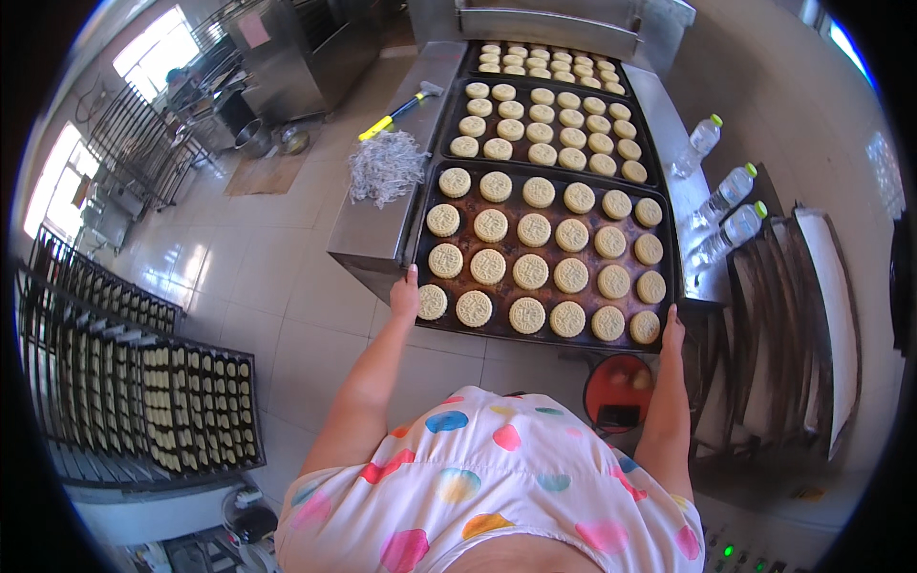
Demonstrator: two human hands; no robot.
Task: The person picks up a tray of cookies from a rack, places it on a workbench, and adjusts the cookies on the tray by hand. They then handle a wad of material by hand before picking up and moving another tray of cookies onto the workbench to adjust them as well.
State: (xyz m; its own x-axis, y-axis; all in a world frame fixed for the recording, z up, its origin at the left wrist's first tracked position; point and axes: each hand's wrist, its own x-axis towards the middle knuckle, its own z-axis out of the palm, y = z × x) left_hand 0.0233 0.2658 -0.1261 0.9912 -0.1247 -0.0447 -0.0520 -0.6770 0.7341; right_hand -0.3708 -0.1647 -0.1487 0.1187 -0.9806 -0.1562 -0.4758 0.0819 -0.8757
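Note:
A dark baking tray (593, 221) lies level in front of me, bearing rows of round, pale, pattern-stamped pastries (530, 272). My left hand (405, 294) grips its near left corner, thumb up along the side. At the near right corner, my right hand (672, 329) has hold of the edge. Two more trays of the same pastries run on behind: a middle tray (491, 129) close against the far edge of mine, and a third tray (475, 74) reaching to a metal machine (554, 33). The fingers under the tray are hidden.
Left on the metal counter (368, 229) lie a yellow-handled tool (389, 124) and a heap of shredded grey-white strips (386, 169). Clear bottles (726, 194) line the right ledge. Dark sheets (764, 334) lean beyond. Below is a red stool (619, 377); lower left, a loaded tray rack (196, 406).

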